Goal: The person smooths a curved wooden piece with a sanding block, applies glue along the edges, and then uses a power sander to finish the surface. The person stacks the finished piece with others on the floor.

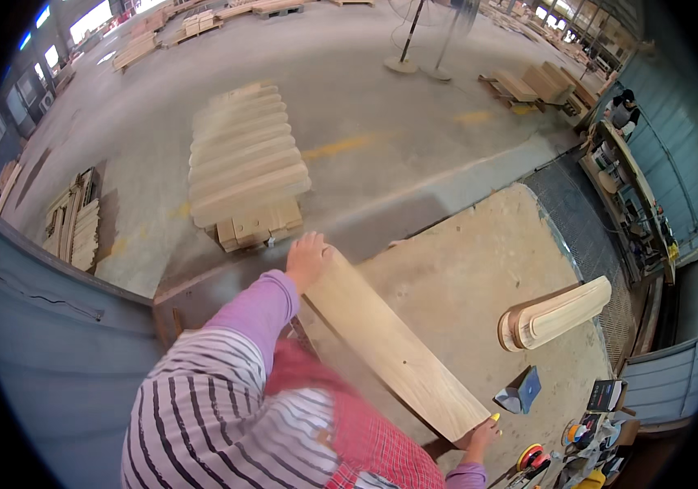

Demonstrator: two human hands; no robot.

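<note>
A long, pale wooden board (398, 346) with a small dark knot lies slantwise over the near part of the worktable (455, 269). My left hand (308, 259) is closed round its far left end. At the near right end, my right hand (479, 436) grips the board's edge, with something yellow at a fingertip; part of this hand is hidden. Right of the board is a folded blue-and-grey piece (520, 391), which looks like sandpaper. Farther right, a small stack of round-ended wooden boards (557, 314) rests on the table.
Two round power sanders (532, 458) (575, 432) and boxes (606, 395) crowd the near right corner. Beyond the table, a pile of scalloped-edge boards (247, 155) stands on the floor. A person (622, 112) works at a bench far right. A blue-grey metal wall (55, 326) is at left.
</note>
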